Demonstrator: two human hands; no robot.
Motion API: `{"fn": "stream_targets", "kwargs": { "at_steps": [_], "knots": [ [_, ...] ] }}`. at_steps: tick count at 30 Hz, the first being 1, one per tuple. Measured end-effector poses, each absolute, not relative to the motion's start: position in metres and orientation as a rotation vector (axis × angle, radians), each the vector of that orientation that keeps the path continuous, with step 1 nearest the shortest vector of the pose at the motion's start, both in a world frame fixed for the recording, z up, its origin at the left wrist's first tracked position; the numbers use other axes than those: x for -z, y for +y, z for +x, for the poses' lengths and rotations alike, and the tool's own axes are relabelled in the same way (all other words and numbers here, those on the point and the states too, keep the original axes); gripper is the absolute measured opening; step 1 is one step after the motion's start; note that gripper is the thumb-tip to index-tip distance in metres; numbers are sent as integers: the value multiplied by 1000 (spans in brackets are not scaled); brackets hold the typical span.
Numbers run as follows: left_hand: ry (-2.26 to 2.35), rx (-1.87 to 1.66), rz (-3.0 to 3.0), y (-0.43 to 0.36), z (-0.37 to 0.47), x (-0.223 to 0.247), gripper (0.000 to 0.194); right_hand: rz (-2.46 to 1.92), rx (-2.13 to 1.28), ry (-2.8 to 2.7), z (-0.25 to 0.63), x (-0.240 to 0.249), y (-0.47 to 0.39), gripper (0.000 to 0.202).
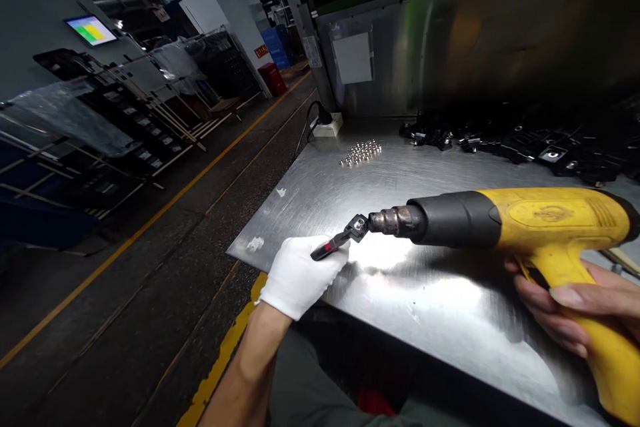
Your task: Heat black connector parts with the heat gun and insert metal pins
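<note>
A white glove covers my left hand [304, 275], which is closed around a small black part [345, 236] with a red mark and a metal insert at its far end. Bare fingers of my right hand [565, 307] wrap round the handle of a yellow and black heat gun [550, 213]. The gun lies level, its metal nozzle [397, 221] pointing left, with the tip right beside the black part's end. Whether the two touch I cannot tell. Below both is the shiny metal table [320, 187].
Several small metal pieces [361, 153] stand grouped near the table's back left, by a white power socket [327, 125] with a black plug. Many black parts [520, 140] are heaped along the back right. A metal panel [425, 47] rises behind; racks [135, 107] stand across the aisle.
</note>
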State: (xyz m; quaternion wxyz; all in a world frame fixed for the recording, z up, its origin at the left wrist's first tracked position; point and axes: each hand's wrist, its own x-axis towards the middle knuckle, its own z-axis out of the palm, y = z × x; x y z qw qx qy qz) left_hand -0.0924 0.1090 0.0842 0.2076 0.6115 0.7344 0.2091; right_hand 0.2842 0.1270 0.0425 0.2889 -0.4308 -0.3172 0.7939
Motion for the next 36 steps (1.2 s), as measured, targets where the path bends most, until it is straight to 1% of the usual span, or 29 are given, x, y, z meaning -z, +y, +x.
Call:
{"fn": "stream_targets", "kwargs": {
  "at_steps": [8, 17, 22, 25, 32, 36],
  "knots": [
    [2045, -583, 1714, 110, -91, -85, 39, -1019, -2220, -930, 300, -24, 134, 43],
    [2055, -570, 1698, 109, -91, -85, 38, -1122, -2144, -875, 290, -39, 128, 40],
    [2067, -569, 1704, 110, -91, -84, 37, -995, -2251, -888, 303, -21, 132, 40],
    [2067, -563, 1706, 110, -90, -85, 36, -993, -2228, -918, 307, -14, 133, 40],
    [2005, -543, 1743, 108, -92, -88, 41, -1072, -2144, -869, 290, -38, 130, 41],
    [1931, -488, 1750, 108, -96, -89, 40, -1022, -2203, -912, 287, -44, 132, 36]
  ]
}}
